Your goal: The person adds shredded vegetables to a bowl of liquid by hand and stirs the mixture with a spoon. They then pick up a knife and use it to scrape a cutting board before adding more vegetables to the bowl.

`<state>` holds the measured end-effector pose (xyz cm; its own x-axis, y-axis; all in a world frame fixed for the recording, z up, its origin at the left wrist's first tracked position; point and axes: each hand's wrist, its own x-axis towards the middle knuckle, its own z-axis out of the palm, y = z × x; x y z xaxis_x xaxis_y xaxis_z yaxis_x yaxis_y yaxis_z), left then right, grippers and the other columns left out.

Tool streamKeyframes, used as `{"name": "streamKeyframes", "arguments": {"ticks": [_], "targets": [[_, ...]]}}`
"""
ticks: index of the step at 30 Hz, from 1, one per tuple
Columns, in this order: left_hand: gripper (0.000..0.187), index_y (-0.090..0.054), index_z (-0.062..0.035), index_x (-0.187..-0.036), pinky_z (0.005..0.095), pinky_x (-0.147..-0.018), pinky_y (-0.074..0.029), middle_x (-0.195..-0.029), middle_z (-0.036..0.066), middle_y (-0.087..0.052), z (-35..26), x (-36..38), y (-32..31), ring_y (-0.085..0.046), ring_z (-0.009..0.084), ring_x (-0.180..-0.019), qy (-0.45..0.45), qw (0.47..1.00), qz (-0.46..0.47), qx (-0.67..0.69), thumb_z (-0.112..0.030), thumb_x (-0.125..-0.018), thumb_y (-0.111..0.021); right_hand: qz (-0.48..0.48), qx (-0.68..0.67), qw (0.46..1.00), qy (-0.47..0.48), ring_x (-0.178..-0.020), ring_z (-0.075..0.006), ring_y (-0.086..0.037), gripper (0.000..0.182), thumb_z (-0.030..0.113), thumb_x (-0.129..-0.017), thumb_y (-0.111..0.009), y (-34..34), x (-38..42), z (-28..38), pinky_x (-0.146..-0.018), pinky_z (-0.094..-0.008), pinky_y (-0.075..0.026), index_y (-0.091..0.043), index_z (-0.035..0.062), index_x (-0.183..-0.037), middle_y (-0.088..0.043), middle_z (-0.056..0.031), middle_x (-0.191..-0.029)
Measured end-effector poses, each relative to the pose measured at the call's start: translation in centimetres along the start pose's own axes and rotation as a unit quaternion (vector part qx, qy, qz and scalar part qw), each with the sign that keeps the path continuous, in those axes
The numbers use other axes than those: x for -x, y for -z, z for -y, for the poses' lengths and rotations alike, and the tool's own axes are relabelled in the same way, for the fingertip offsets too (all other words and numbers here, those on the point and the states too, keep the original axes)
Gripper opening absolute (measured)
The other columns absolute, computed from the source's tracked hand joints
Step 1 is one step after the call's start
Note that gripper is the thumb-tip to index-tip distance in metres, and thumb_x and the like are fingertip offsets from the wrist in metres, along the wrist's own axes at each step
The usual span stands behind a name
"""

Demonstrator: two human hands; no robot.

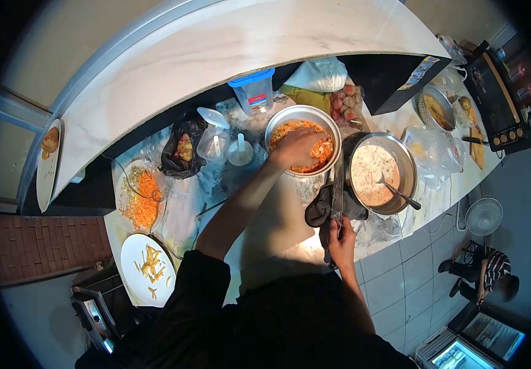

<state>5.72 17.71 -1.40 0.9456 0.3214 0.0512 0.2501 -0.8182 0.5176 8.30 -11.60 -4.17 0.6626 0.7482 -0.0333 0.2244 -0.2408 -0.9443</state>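
Observation:
My left hand (300, 149) reaches into a metal bowl (334, 126), fingers curled down into an orange shredded carrot mix (289, 129); its fingertips are hidden in the food. My right hand (342, 245) is closed around the lower part of a long, narrow, dark flat utensil (338, 197). I cannot tell whether this is a knife or tongs. Its far end points up between the bowl and a deep steel pot (408, 161). In the pot is a creamy, chunky mixture (373, 166) with a dark-handled spoon (400, 192) leaning in it. Beside the utensil lies a bunched dark cloth (319, 208).
Left on the counter are a plate of shredded carrot (141, 200), a white plate with pale strips (148, 270), a black bag (179, 147) and small plastic tubs (239, 150). A blue-lidded container (254, 95) stands behind. A colander (434, 111) and oven (496, 98) are right; a person (487, 270) sits beyond.

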Motion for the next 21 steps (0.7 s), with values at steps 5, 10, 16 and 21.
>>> {"name": "streamKeyframes", "arguments": {"ticks": [5,10,16,21], "targets": [[0.051,-0.057,-0.0063,-0.118,0.0416,-0.100,-0.041,-0.115,0.016,-0.061,0.6,0.5,0.8,-0.054,0.0325,-0.113,-0.023,0.999,0.005,0.033,-0.015,-0.069,-0.072,0.001,0.015,1.000,0.003,-0.055,-0.0046,-0.043,0.018,0.016,-0.097,-0.053,-0.1,0.1,-0.4,-0.045,-0.0239,-0.033,-0.050,-0.0014,-0.096,-0.051,-0.0009,-0.066],[0.042,-0.060,-0.0099,-0.109,0.0387,-0.099,-0.041,-0.117,0.014,-0.059,1.6,0.0,4.7,-0.053,0.0294,-0.115,-0.030,0.993,0.043,0.109,-0.004,-0.070,-0.071,0.021,0.033,0.998,-0.047,-0.067,-0.0275,-0.056,0.019,0.014,-0.094,-0.053,0.2,0.3,1.0,-0.063,-0.0379,-0.044,-0.052,-0.0049,-0.097,-0.058,-0.0211,-0.074],[0.054,-0.058,-0.0121,-0.118,0.0377,-0.103,-0.039,-0.120,0.012,-0.056,1.1,0.3,6.4,-0.051,0.0279,-0.117,0.003,0.994,0.048,0.095,-0.012,-0.068,-0.078,0.003,0.047,0.999,-0.006,-0.069,-0.0153,-0.050,0.020,0.015,-0.095,-0.053,-0.2,0.4,0.6,-0.062,-0.0320,-0.043,-0.051,-0.0043,-0.094,-0.057,-0.0131,-0.073],[0.064,-0.054,-0.0124,-0.124,0.0409,-0.103,-0.038,-0.126,0.011,-0.054,2.1,0.0,1.4,-0.049,0.0281,-0.119,-0.066,0.991,0.018,0.116,-0.022,-0.066,-0.080,0.014,0.036,0.999,-0.029,-0.066,-0.0148,-0.047,0.020,0.016,-0.095,-0.052,-0.3,0.2,1.1,-0.058,-0.0308,-0.040,-0.051,-0.0042,-0.092,-0.053,-0.0121,-0.068]]}}
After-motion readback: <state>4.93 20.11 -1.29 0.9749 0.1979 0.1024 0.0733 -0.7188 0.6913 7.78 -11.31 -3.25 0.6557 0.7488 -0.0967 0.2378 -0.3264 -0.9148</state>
